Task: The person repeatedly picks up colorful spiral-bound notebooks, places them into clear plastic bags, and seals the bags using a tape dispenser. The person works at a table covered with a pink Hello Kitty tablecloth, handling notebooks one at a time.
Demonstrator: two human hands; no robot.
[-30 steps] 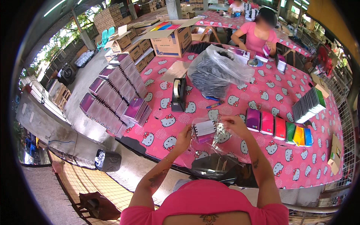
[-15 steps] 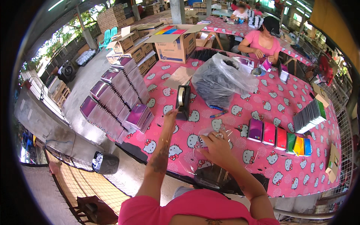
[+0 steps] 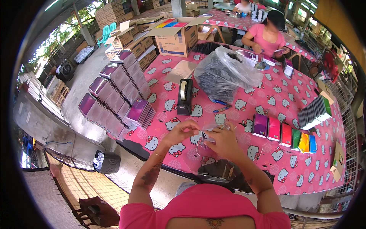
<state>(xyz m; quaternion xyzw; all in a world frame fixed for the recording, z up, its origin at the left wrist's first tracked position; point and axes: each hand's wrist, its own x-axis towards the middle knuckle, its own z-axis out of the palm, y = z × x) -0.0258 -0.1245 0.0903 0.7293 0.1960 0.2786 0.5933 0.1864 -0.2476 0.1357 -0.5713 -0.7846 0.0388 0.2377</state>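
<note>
Close in front of me, my right hand [image 3: 222, 140] presses on a small spiral notebook in clear plastic [image 3: 206, 137], mostly hidden under its fingers. My left hand [image 3: 182, 133] is beside it, thumb and fingers pinched on what looks like a short piece of tape [image 3: 199, 132]. Beyond the left hand stands a black tape dispenser [image 3: 185, 102] with a pale roll in it. Blue pens [image 3: 221, 106] lie to its right, by a big clear bag of black coils [image 3: 225, 78].
Stacks of purple spiral notebooks [image 3: 118, 89] rise at the left of the pink patterned tablecloth [image 3: 244, 173]. A row of coloured notebooks [image 3: 280, 131] lies right. An open carton [image 3: 173, 42] stands at the back; a co-worker [image 3: 268, 38] sits opposite. A bin [image 3: 108, 162] stands below left.
My left hand has left the tape dispenser and come back toward me, next to my right hand. The right hand stays on the plastic-wrapped notebook, its fingers slightly shifted.
</note>
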